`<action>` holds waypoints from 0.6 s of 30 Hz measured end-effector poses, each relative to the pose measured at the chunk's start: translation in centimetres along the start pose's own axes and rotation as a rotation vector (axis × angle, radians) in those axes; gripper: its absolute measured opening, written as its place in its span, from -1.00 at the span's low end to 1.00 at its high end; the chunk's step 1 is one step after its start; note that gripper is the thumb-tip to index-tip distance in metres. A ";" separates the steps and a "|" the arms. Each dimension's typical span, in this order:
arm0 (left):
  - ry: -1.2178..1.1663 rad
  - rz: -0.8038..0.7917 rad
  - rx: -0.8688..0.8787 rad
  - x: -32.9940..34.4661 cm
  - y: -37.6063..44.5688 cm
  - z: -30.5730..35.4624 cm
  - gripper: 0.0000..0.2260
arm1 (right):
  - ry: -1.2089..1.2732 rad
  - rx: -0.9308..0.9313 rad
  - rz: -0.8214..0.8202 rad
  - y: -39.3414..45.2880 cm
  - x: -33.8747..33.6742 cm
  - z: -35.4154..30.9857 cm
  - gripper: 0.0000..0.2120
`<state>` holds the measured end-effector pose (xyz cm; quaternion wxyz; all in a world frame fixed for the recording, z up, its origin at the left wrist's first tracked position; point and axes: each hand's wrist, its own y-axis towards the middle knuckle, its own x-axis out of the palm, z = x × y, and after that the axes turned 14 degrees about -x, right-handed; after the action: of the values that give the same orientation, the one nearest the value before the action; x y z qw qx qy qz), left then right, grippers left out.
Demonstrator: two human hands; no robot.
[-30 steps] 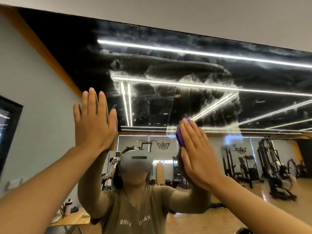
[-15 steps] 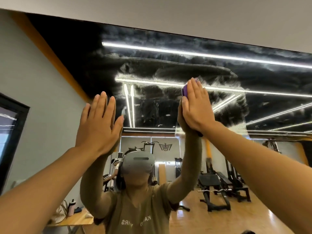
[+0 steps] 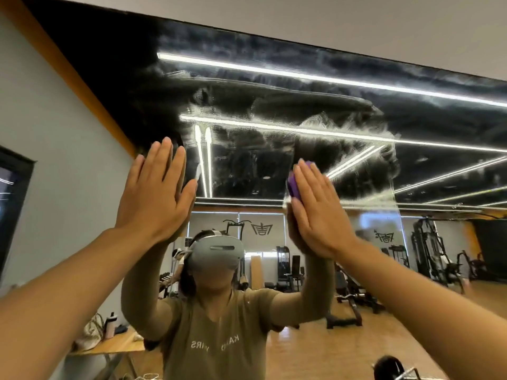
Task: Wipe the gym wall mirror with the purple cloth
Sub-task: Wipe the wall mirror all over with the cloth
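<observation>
While the flat left hand braces the mirror, the straight-fingered right hand presses the purple cloth.

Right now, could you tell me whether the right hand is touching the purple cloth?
Touching. The head view shows the right hand with straight fingers pressing the purple cloth flat against the mirror; only the cloth's edge shows beside the fingers.

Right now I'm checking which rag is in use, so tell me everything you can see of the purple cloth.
Only a small part of the cloth shows: a purple, soft-looking bunched edge at the fingertips and inner side of the right hand. That hand's straight fingers press it flat against the mirror, just below the smeared streaks. The rest is hidden behind the palm, so its size and shape cannot be told.
</observation>
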<state>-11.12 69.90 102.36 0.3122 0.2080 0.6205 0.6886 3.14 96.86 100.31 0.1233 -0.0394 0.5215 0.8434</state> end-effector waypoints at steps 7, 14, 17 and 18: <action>0.004 0.004 0.016 0.3 -0.1 -0.4 -0.29 | -0.040 0.182 0.045 11.0 -1.9 4.6 -0.34; -0.013 0.011 0.034 0.2 -0.2 -0.5 -0.30 | 0.043 0.010 0.043 -1.1 0.5 -2.2 -0.41; -0.008 0.026 0.033 0.6 -0.3 -0.4 -0.32 | 0.047 -0.068 -0.030 -5.7 1.1 -3.0 -0.41; -0.008 0.034 0.034 0.7 -0.3 -0.4 -0.32 | 0.043 -0.087 -0.047 -6.0 1.0 -2.8 -0.42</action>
<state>-11.84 70.06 101.97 0.2994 0.2265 0.6273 0.6823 3.48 97.08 93.66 0.1297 -0.0751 0.4857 0.8612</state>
